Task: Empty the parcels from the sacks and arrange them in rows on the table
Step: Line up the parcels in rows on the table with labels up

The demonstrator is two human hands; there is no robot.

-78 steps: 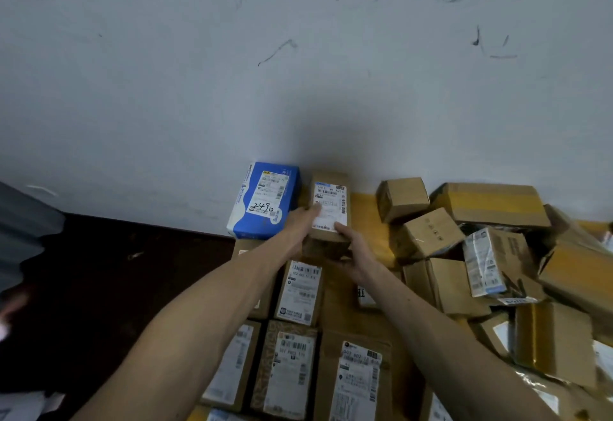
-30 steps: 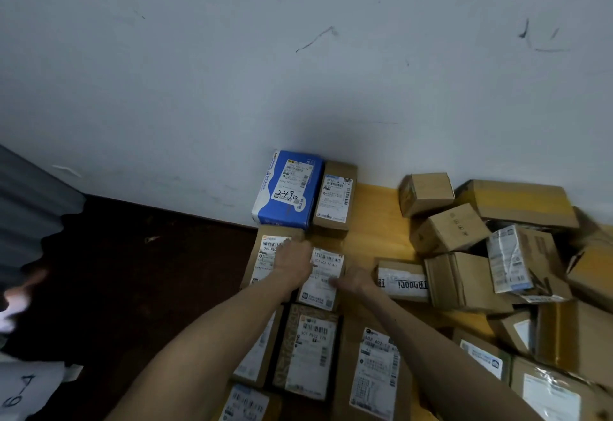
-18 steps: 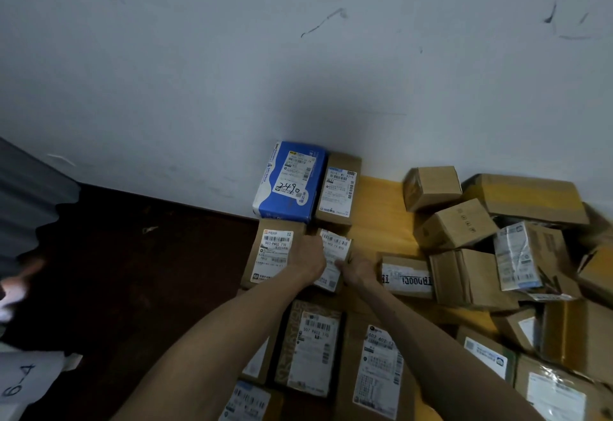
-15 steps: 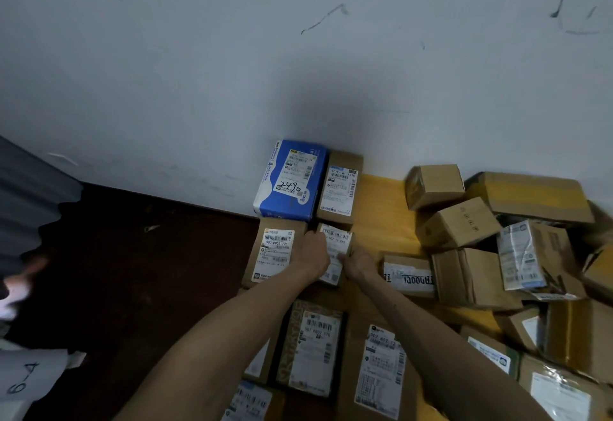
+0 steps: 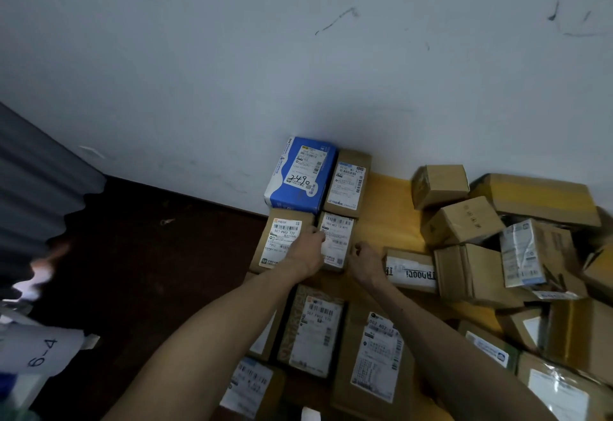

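Note:
A small brown parcel point(image 5: 337, 238) with a white label lies in the second row on the yellow table point(image 5: 388, 215). My left hand point(image 5: 306, 253) holds its left side, thumb on the label. Against its right edge sits my right hand point(image 5: 366, 259), fingers curled. Behind it, by the wall, stand a blue parcel point(image 5: 300, 175) marked 2490 and a brown parcel point(image 5: 348, 183). Another labelled parcel point(image 5: 282, 243) lies just left of the held one. More labelled parcels point(image 5: 315, 331) lie in rows under my forearms.
A loose heap of cardboard boxes point(image 5: 464, 225) fills the table's right side, one labelled box point(image 5: 411, 271) close to my right hand. The grey wall point(image 5: 298, 55) bounds the far edge. Dark floor point(image 5: 149, 254) lies left, with a white sack point(image 5: 43, 351) marked 6-4.
Both hands left the brown parcel by the wall, took the small labelled parcel nearer me and slid it away until it sits right behind the back row.

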